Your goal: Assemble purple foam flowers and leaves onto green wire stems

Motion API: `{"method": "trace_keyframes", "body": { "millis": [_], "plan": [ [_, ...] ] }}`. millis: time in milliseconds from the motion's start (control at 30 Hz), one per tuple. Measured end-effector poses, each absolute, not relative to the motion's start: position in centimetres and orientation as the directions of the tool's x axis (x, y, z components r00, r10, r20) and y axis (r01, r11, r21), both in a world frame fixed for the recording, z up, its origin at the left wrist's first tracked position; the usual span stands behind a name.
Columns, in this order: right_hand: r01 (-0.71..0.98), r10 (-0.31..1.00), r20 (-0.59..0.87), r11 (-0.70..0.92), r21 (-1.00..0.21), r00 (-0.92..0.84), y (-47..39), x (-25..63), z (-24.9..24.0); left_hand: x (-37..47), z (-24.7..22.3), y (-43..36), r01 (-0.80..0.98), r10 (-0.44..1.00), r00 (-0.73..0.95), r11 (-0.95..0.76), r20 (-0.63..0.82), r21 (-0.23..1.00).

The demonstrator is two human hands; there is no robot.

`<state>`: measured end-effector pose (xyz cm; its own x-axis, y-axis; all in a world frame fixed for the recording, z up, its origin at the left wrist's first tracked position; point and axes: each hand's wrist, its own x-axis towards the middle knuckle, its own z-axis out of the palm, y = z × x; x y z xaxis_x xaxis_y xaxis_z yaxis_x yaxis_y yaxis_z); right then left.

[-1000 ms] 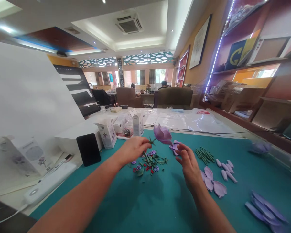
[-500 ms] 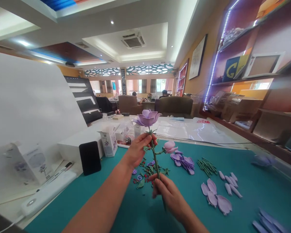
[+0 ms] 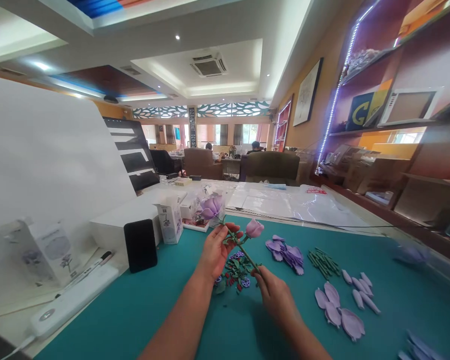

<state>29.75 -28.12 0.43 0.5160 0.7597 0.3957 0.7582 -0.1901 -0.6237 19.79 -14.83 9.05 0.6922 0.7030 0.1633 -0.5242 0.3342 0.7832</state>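
A purple plastic flower (image 3: 211, 207) on a green stem (image 3: 248, 254) is held between my two hands, leaning to the left. Just under the bloom, my left hand (image 3: 218, 250) pinches the stem with its fingers. Lower down, my right hand (image 3: 275, 290) grips the stem near its bottom end. A pink bud (image 3: 254, 228) branches off to the right of the stem. Below the flower lies a pile of small green, red and purple pieces (image 3: 237, 274), partly hidden by my left hand.
On the green mat (image 3: 232, 330) lie purple petals (image 3: 285, 254), green stem pieces (image 3: 323, 262), pale petals (image 3: 339, 310) and slim pale pieces (image 3: 361, 289). A black phone-like slab (image 3: 140, 245), a small box (image 3: 170, 220) and a white power strip (image 3: 75, 300) stand left. People sit far back.
The flower has come down and tilted to the left; its stem was nearly upright before. My right hand has shifted to the right along with the stem's lower end.
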Motion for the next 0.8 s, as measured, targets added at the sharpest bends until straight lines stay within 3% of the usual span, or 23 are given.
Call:
{"method": "trace_keyframes", "body": {
  "millis": [567, 800],
  "plan": [
    [0.791, 0.712, 0.417, -0.323, -0.519, 0.565, -28.1, 30.1, -0.4, 19.9, 6.9, -13.9, -0.515, 0.701, 0.704, 0.392, 0.115, 0.762],
    [0.775, 0.671, 0.419, -0.406, -0.484, 0.612, -28.4, 30.4, 0.0, 20.1, 6.5, -14.6, -0.435, 0.575, 0.803, 0.391, 0.153, 0.811]
  ]
}}
